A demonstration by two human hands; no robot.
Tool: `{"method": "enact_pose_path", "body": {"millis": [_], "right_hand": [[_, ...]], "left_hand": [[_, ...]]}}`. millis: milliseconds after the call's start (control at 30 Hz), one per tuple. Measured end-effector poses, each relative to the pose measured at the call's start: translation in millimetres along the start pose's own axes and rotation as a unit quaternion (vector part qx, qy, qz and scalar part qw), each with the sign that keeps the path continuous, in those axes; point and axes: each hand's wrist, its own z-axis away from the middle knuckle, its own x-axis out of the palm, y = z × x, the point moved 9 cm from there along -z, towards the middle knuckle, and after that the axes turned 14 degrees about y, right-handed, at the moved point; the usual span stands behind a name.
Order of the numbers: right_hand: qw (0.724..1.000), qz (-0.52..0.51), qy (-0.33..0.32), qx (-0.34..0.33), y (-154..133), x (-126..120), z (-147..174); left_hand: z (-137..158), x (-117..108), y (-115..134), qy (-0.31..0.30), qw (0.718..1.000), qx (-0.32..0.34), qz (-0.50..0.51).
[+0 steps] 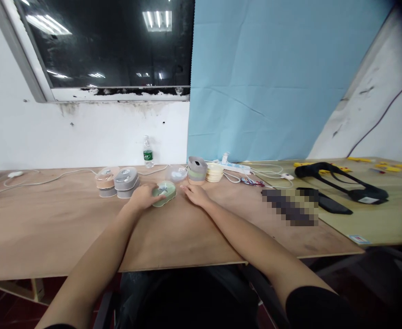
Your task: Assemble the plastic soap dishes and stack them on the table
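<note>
A light green oval container (166,195) with a pale label on its lid lies on the wooden table in front of me. My left hand (143,196) grips its left side, the thumb lying over the near edge and the other fingers partly hidden behind. To the right of the container, my right hand (196,195) rests on the tabletop, fingers stretched out, holding nothing. Just left of my left hand stand two stacks of similar containers, one with a peach top (105,178) over grey and one all grey (126,179). Behind the green container sits a clear plastic piece (176,173).
Behind my right hand stand a grey and green stack (197,170) and pale yellow stacked pieces (214,172). A water bottle (147,153) is by the wall. A power strip (235,167) and white cables run along the back. A black strapped device (345,183) lies far right.
</note>
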Motion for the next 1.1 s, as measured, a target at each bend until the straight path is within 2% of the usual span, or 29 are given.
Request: {"method": "enact_pose_path", "body": {"millis": [100,200,300,433,633,767,867,967,1100], "right_hand": [[1.000,0.014,-0.003,0.000,-3.4,-0.1,2.6],[0.999,0.029,0.002,-0.035,-12.6,-0.7,6.7],[0.998,0.026,-0.005,-0.063,-18.5,1.8,8.6],[0.999,0.034,-0.008,-0.040,-10.9,5.5,4.9],[0.997,0.013,-0.013,-0.078,-13.9,7.1,7.0],[0.998,0.010,0.009,-0.068,-10.5,2.0,4.2],[0.997,0.014,0.053,-0.051,-5.2,-9.2,-1.3],[0.991,0.016,0.133,-0.029,6.8,-33.6,-8.1],[0.964,0.013,0.263,0.043,50.6,-80.4,-14.2]], "left_hand": [[0.9,-8.2,-10.1,0.012,0.996,-0.045,-0.072],[4.0,-16.5,-15.2,0.028,0.989,-0.086,-0.120],[5.1,-21.3,-14.7,0.047,0.984,-0.092,-0.145],[3.8,-21.4,-22.2,0.066,0.977,-0.108,-0.169],[0.6,-15.3,-19.9,0.107,0.983,-0.051,-0.142],[1.8,-1.8,-18.2,0.076,0.989,-0.032,-0.124],[2.3,3.7,-20.2,0.057,0.989,-0.034,-0.129],[1.9,4.3,-21.2,0.057,0.988,-0.036,-0.137],[1.4,5.1,-19.3,0.056,0.988,-0.037,-0.139]]}}
